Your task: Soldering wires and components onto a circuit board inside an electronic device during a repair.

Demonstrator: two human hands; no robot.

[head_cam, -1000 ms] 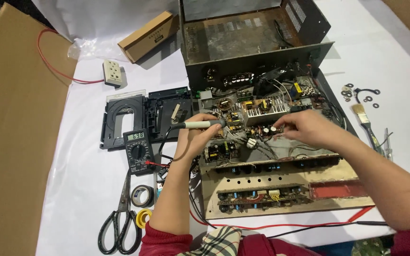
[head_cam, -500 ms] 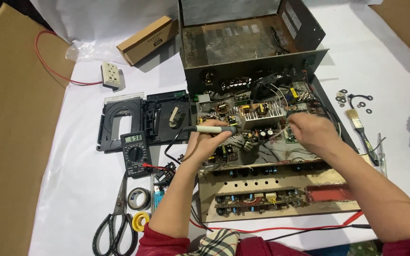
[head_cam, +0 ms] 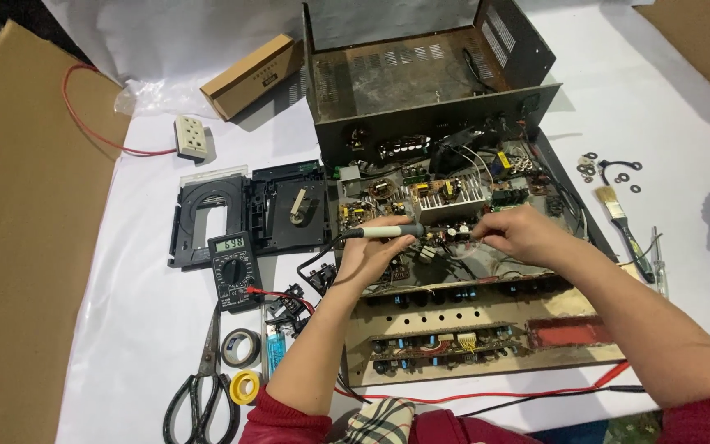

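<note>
Your left hand [head_cam: 371,251] is closed around the slim grey soldering iron with its black cord [head_cam: 384,233], tip pointing toward your right hand [head_cam: 519,236], which pinches something small I can't make out over the crowded green circuit board [head_cam: 445,197]. The iron looks light and stiff; I'd keep hold of its grip, well back from the tip. The black metal chassis wall [head_cam: 433,123] crowds you beyond both hands, and the white tabletop [head_cam: 684,115] right of them gives more room.

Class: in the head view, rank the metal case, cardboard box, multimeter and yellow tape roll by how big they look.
1. Metal case
2. Cardboard box and multimeter: look alike, unranked
3. Yellow tape roll
</note>
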